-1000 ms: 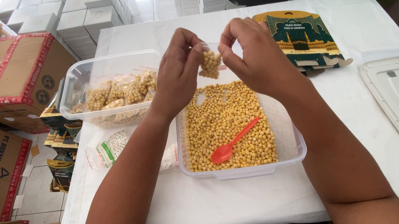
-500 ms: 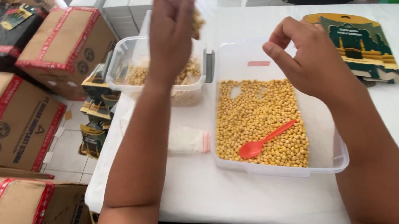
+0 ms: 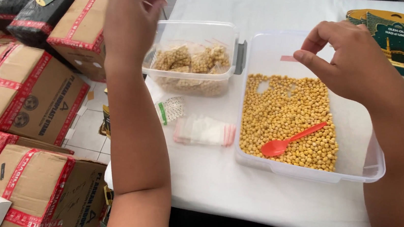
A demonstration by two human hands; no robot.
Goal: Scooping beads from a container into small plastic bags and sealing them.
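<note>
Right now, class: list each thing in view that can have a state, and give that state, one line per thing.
Left hand: raised beside the small tub, holds nothing visible.
Right hand: over the large tub, fingers curled, empty.
Large tub: lidless, part filled with yellow beans.
Small tub: lidless, holds filled bags.
Red spoon: lying on the beans.
Empty zip bags: flat on the table.

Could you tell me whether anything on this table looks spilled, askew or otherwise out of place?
Nothing looks spilled: the yellow beans all sit inside the clear tub, as does the orange spoon. The stack of empty zip bags lies slightly crooked on the white table, which hardly stands out.
</note>
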